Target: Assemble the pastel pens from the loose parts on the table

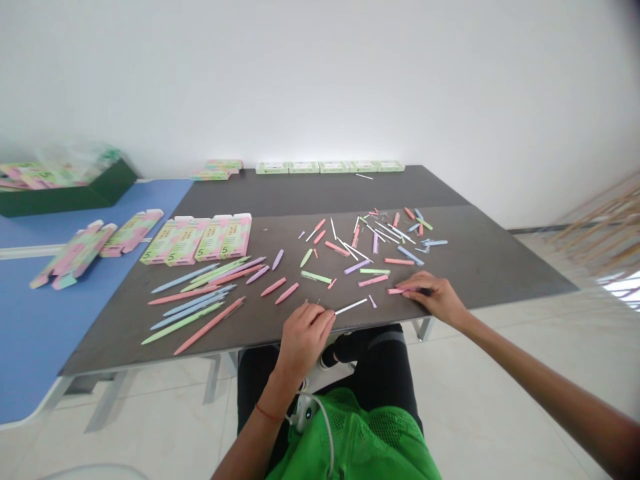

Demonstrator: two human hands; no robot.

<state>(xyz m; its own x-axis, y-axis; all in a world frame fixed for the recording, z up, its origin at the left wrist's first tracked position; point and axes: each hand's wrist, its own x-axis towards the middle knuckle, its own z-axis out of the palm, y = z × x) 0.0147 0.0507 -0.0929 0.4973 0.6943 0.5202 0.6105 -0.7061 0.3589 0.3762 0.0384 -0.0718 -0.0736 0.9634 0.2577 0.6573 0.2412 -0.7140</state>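
Observation:
My left hand (306,339) is closed at the table's front edge, its fingers round the near end of a white pen refill (351,307) that points to the right. Further right, my right hand (439,297) pinches a pink pen barrel (395,291) close to the tabletop. A small purple pen part (373,302) lies between the two hands. Just beyond them are a pink barrel (373,281), a green barrel (375,271) and a green barrel with a clip (316,277). Two pink pen front pieces (287,293) (273,287) rest left of centre, beyond my left hand.
Assembled pens (210,327) in several colours lie at the left. Behind them stand flat pen boxes (210,240). More refills (387,231) and barrels are scattered at centre right. A row of boxes (320,167) lines the wall. A dark green bin (107,187) sits on the blue table (30,333).

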